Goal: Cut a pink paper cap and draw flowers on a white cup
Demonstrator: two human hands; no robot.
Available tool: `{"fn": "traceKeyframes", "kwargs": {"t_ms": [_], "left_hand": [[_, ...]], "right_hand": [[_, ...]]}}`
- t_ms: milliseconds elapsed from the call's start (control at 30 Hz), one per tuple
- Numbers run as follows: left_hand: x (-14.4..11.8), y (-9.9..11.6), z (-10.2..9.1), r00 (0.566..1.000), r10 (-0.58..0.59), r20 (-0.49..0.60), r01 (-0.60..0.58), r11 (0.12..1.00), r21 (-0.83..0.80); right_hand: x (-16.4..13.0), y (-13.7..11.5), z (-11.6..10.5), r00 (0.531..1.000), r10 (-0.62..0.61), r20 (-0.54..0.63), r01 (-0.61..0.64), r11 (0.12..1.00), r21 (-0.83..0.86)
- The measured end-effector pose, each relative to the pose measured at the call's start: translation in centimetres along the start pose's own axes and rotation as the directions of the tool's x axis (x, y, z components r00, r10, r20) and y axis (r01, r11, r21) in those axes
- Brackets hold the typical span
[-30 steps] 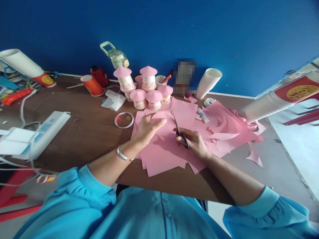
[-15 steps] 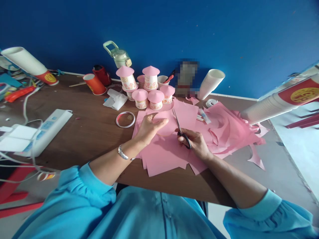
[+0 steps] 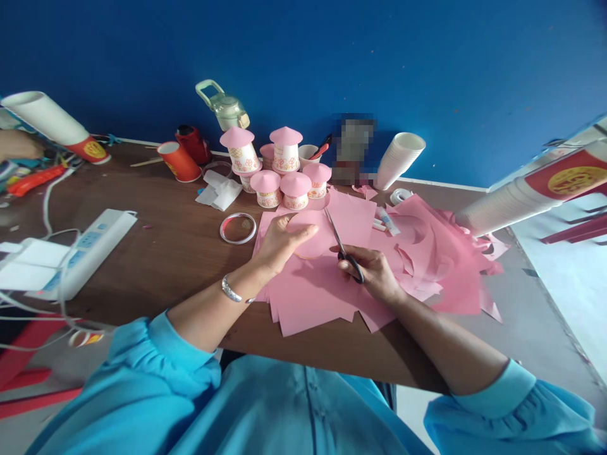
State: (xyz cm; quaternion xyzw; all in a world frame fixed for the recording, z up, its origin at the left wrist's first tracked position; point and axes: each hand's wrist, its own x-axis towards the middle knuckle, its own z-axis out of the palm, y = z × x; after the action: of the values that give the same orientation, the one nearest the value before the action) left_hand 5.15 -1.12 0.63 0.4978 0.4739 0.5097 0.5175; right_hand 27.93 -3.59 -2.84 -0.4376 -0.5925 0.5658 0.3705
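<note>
My left hand (image 3: 279, 243) is closed on a round piece of pink paper (image 3: 315, 237), its thumb lying across the top. In my right hand (image 3: 372, 268) are scissors (image 3: 337, 237) with black handles. Their blades look nearly together and point up and left, beside the right edge of the round piece. Beneath both hands lies a spread stack of pink paper sheets (image 3: 317, 303). Behind it stand several small paper-cup houses (image 3: 295, 191) with pink cone roofs, some stacked on others.
Pink scraps (image 3: 422, 246) and a glue stick (image 3: 389, 222) lie to the right. A tape roll (image 3: 237, 229), a power strip (image 3: 90, 253) and an orange cup (image 3: 179, 162) are leftward. White cup stacks (image 3: 401, 161) stand around. Another person's hand (image 3: 21, 145) is at far left.
Another person's hand has come in at the far left edge. A pink piece on the right-hand scrap pile has shifted lower. My hands stay nearly in place.
</note>
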Motion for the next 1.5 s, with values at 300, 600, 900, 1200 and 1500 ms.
{"fn": "traceKeyframes", "kwargs": {"t_ms": [300,600,900,1200,1500], "left_hand": [[0.1,0.3,0.0,0.999,-0.016,0.032,0.017,0.999,-0.049],[0.4,-0.3,-0.2,0.998,-0.038,0.051,0.042,0.996,-0.073],[0.3,0.4,0.0,0.999,-0.035,0.02,0.036,0.996,-0.076],[0.5,0.6,-0.1,0.996,-0.086,0.016,0.088,0.985,-0.15],[0.8,0.5,-0.1,0.995,-0.094,0.014,0.095,0.979,-0.18]], "right_hand": [[-0.1,-0.3,0.0,1.0,0.003,-0.005,-0.003,1.0,-0.008],[-0.2,-0.7,0.0,1.0,-0.002,-0.001,0.002,1.0,-0.022],[-0.1,-0.8,0.0,1.0,0.006,0.016,-0.006,1.0,-0.019],[-0.1,-0.8,0.1,0.999,0.004,0.041,-0.005,1.0,0.005],[-0.1,-0.8,0.1,0.999,-0.011,0.039,0.01,1.0,0.024]]}}
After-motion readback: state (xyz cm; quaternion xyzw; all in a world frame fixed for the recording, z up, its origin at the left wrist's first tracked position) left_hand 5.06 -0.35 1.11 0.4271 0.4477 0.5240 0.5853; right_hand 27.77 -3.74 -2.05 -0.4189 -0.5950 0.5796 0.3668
